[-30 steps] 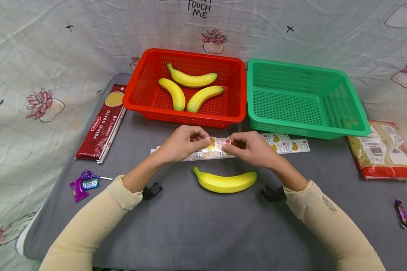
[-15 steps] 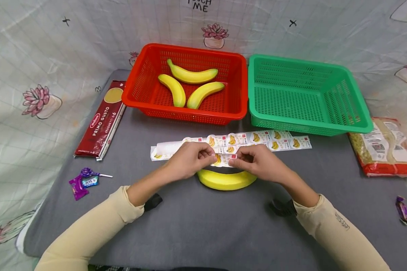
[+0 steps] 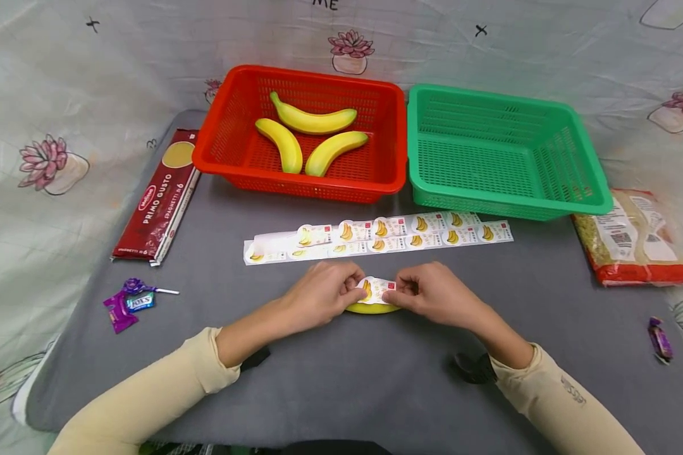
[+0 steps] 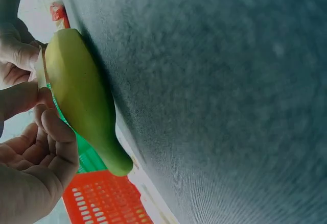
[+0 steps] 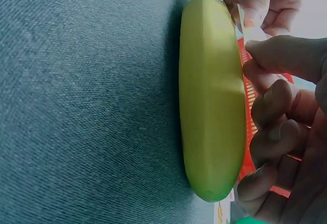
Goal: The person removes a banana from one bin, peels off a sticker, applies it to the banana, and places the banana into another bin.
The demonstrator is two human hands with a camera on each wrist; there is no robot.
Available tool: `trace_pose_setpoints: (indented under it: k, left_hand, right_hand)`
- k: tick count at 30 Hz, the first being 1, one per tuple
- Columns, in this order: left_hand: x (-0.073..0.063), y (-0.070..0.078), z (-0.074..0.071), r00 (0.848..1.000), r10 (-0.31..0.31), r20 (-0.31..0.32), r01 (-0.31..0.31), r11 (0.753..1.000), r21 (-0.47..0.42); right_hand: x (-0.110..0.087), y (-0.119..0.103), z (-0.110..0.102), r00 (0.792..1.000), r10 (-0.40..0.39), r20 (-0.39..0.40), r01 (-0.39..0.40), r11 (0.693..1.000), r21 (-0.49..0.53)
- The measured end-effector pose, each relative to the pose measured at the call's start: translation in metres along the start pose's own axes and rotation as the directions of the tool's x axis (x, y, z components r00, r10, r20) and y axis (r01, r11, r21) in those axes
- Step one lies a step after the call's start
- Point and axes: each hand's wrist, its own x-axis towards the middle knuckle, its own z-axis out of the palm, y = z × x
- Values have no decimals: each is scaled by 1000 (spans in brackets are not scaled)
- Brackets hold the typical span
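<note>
A white sticker (image 3: 377,290) printed with bananas is stretched between both hands, right over the banana (image 3: 372,308) on the table. My left hand (image 3: 326,292) pinches its left end between thumb and forefinger. At the other end, my right hand (image 3: 437,292) pinches it the same way. In the left wrist view the sticker's edge (image 4: 41,70) stands close along the upper side of the banana (image 4: 80,89). The right wrist view shows the banana (image 5: 212,101) lying on the cloth, its stem end hidden there.
Strips of banana stickers (image 3: 395,244) lie behind the hands. Further back, a red basket (image 3: 301,184) holds three bananas beside a green basket (image 3: 506,205). A spaghetti pack (image 3: 158,199) and sweets (image 3: 122,309) lie left; a bag of grain (image 3: 632,240) and a wrapped candy (image 3: 660,340) lie right.
Both hands have carried the sticker from the strips toward me, down over the banana. The strips are now uncovered, and the hands hide the banana's ends in the head view.
</note>
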Motion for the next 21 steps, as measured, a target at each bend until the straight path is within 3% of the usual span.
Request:
trace_pose_setpoints:
  k: [8,16,21]
  left_hand:
    - [-1,1,2,999,46,6,-46,992,118]
    - [-2,-2,3,999,40,3,-40,990,134]
    - [-6,0,2,1000,13,-21,-8,975,223]
  right_hand:
    - [2,-3,3,1000,27,-1,-27,997,-76]
    - [0,0,4,999,54,8,-53,996,-78]
    - [-1,1,4,999,49,7,-48,996,-80]
